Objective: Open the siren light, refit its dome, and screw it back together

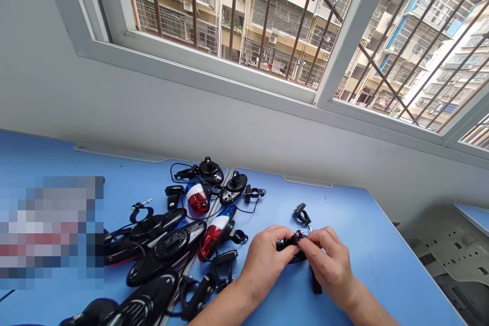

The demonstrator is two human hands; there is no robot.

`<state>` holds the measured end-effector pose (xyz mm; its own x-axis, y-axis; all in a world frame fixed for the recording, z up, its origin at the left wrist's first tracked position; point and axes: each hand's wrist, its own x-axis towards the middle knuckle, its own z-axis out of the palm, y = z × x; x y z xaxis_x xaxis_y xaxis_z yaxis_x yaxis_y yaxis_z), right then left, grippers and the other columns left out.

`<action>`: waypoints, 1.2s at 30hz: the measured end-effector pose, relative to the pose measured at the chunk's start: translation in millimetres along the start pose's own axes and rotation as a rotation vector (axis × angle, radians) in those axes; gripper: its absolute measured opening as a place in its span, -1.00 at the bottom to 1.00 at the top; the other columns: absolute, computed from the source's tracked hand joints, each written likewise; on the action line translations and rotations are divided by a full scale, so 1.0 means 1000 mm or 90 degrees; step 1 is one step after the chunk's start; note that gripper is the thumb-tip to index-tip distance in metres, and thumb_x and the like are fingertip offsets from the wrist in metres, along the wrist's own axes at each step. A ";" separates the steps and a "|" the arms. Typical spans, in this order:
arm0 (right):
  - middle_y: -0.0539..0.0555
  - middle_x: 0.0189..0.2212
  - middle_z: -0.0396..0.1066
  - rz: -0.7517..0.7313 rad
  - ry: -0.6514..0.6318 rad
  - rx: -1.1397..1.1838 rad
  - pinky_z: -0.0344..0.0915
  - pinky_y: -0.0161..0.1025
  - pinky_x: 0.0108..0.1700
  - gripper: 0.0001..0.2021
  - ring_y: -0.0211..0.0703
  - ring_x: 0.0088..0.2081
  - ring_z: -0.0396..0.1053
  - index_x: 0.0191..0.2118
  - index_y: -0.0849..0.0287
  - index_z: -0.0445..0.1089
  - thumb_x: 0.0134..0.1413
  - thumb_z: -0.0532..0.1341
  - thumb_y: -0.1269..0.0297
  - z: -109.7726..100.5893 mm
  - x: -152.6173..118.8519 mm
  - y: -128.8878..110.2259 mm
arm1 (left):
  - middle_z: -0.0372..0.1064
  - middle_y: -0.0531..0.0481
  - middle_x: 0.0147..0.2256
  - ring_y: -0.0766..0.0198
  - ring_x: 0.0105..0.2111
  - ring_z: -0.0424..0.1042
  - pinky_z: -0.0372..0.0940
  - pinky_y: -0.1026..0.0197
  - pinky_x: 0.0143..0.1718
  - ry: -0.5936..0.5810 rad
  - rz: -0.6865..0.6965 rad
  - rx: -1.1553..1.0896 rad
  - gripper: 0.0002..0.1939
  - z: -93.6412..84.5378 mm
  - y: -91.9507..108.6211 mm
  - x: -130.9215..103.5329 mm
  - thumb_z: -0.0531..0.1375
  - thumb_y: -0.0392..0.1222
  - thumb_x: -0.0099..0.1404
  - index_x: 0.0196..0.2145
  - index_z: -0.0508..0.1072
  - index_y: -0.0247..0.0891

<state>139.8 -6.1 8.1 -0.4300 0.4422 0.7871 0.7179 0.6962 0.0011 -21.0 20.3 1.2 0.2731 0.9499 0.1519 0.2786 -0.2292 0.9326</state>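
Observation:
Low over the blue desk, both my hands meet at a black bicycle light (296, 257), mostly covered by fingers. My left hand (265, 257) is closed, thumb and forefinger pinching its small black mount (298, 236). From the other side, my right hand (330, 262) presses closed fingertips against the same mount; any small part between them is hidden. Just beyond the fingers lies a black handlebar clamp (302, 214). A black strip-like piece (316, 282) shows below my right hand.
Left of my hands, several black bicycle lights with cords and clamps lie piled, including a red, white and blue light (217, 232). The blue desk (367, 244) ends at a slanted right edge. A wall with a barred window (229, 69) stands behind. A blurred patch covers the far left.

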 end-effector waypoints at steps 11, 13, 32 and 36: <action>0.09 -0.44 0.32 0.012 -0.052 0.019 0.23 -0.31 -0.49 -0.65 -0.17 -0.46 0.18 -0.01 0.11 0.36 0.18 0.01 0.56 0.000 -0.008 0.003 | 0.47 0.10 -0.43 0.24 -0.38 0.40 0.24 0.30 -0.32 0.001 0.003 -0.004 -0.89 0.000 0.000 0.000 0.18 -0.24 0.06 -0.49 0.53 -0.15; 0.10 -0.45 0.32 0.014 -0.056 0.016 0.23 -0.31 -0.50 -0.66 -0.17 -0.47 0.19 -0.02 0.12 0.37 0.19 0.01 0.55 0.000 -0.008 0.002 | 0.47 0.11 -0.43 0.24 -0.38 0.41 0.24 0.30 -0.31 0.002 0.006 0.000 -0.89 0.000 0.000 0.000 0.18 -0.24 0.06 -0.49 0.52 -0.15; 0.12 -0.44 0.29 0.024 -0.051 0.030 0.24 -0.29 -0.48 -0.69 -0.15 -0.44 0.18 -0.11 0.19 0.40 0.16 -0.01 0.56 0.000 -0.009 -0.002 | 0.41 0.06 -0.46 0.22 -0.39 0.38 0.21 0.27 -0.33 -0.015 0.047 0.067 -0.88 -0.001 0.006 -0.002 0.11 -0.28 0.04 -0.53 0.45 -0.20; 0.11 -0.40 0.31 0.033 -0.057 0.040 0.24 -0.28 -0.46 -0.68 -0.16 -0.42 0.19 -0.10 0.16 0.38 0.16 0.00 0.56 -0.004 -0.007 -0.002 | 0.40 0.06 -0.46 0.21 -0.37 0.38 0.22 0.28 -0.32 -0.022 0.032 0.063 -0.88 -0.001 0.003 -0.001 0.12 -0.24 0.07 -0.52 0.45 -0.20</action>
<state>143.5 -13.0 5.2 -0.4425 0.5257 0.7265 0.7062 0.7036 -0.0789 -21.5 18.6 3.8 0.3199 0.9292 0.1848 0.3534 -0.2980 0.8867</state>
